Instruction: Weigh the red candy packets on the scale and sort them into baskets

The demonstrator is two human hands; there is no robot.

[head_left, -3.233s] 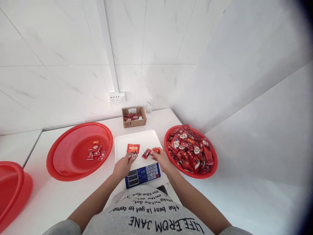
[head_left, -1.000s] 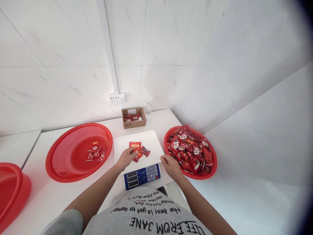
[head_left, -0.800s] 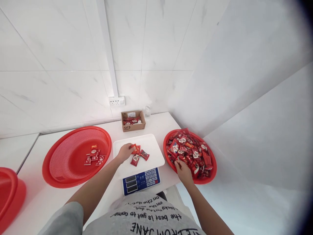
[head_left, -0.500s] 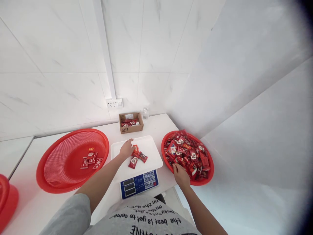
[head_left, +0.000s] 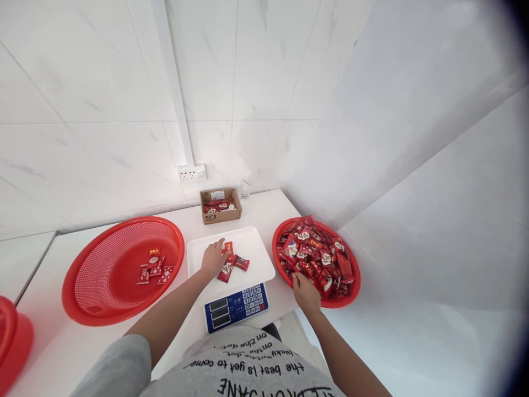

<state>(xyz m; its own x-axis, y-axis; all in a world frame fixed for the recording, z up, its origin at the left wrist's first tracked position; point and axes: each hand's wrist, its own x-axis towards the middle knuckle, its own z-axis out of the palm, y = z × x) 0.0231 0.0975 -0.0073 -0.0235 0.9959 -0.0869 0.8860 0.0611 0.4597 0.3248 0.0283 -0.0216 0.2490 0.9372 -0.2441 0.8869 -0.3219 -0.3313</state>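
My left hand [head_left: 214, 258] lies on the white tray [head_left: 258, 242] of a scale, fingers stretched over a few red snack packets [head_left: 242, 263]. The scale's blue keypad [head_left: 235, 306] faces me below the tray. My right hand [head_left: 305, 286] is at the near rim of the red basket [head_left: 356, 275] on the right. Its fingers are curled down into the heap of red packets [head_left: 318, 251], and what they grip is hidden.
A wide red mesh basket [head_left: 82, 259] on the left holds several red packets [head_left: 154, 267]. A small cardboard box [head_left: 220, 205] with packets, a clear bottle [head_left: 244, 188] and a wall socket [head_left: 192, 172] are at the back. Another red basket [head_left: 12, 336] sits far left. Walls close in behind and right.
My right hand left the scale tray and went into the right basket. My left hand slid over the packets on the tray and gathered them closer together.
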